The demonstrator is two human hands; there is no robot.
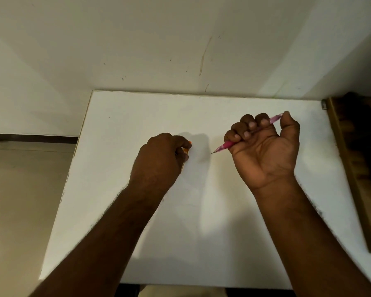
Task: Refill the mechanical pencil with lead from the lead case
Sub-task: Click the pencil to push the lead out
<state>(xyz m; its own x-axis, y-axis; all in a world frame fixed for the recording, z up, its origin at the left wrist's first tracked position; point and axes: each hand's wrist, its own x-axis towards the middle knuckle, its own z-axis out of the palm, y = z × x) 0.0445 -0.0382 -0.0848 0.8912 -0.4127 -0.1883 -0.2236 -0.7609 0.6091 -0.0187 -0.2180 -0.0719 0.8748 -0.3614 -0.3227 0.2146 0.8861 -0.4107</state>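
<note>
Right hand (263, 151) fisted around pink translucent pencil (225, 145), left hand (161, 159) around orange lead case (185, 150).

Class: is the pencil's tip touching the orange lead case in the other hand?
Apart. The head view shows bare white table between the pencil tip and the lead case.

White table (201, 243), far edge against the wall (159, 50), bare top apart from shadows. Left hand (159, 161) rests knuckles-up on it near the middle, closed over an orange case (186, 150) that seems to touch the top. Surface right of that grip, toward the other hand, holds nothing.
</note>
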